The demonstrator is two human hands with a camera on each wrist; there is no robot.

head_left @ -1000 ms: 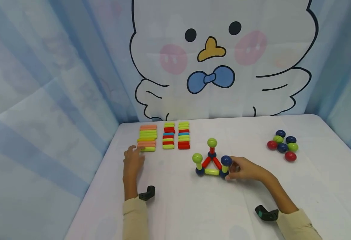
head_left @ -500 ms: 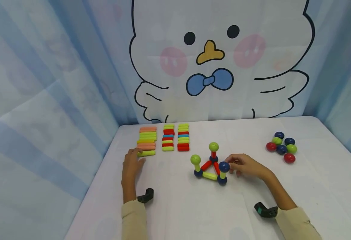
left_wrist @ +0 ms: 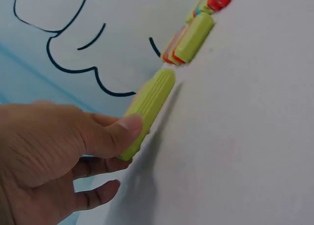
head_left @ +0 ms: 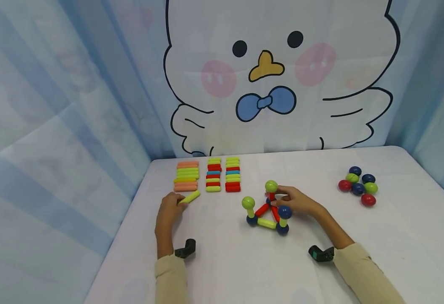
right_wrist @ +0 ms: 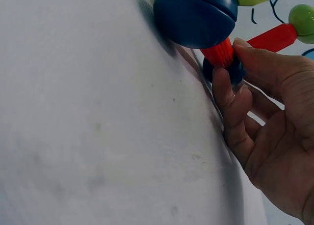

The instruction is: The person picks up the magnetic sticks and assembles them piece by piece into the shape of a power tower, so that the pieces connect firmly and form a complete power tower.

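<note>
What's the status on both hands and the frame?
Left hand: pinching green rod. Right hand: gripping frame at far corner. Frame in one piece. Nothing visible between green rod and frame.

The left hand (left_wrist: 56, 149) hides part of the green stick (left_wrist: 153, 102); the right wrist view's top edge crops the nearest blue ball (right_wrist: 194, 21)

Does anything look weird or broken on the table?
I see nothing broken or spilled. On the frame, one top ball is blue while the other two are green. A green stick slants, unlike the stick rows, but the left hand holds it.
</note>
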